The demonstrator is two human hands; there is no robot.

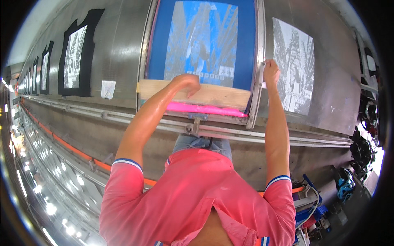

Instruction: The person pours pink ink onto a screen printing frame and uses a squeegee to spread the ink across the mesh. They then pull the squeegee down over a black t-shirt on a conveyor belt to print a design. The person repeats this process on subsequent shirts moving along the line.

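Observation:
A blue printing screen in a metal frame lies on a long metal table. My left hand grips a wooden squeegee that rests across the near end of the screen, with a band of pink ink along its near edge. My right hand holds the right side rail of the screen frame. A grey cityscape picture shows through the screen mesh.
To the right of the screen lies a printed grey picture. Black shirts with the same print lie in a row along the table to the left. A metal rail runs along the table's near edge. Blue and black clutter sits at lower right.

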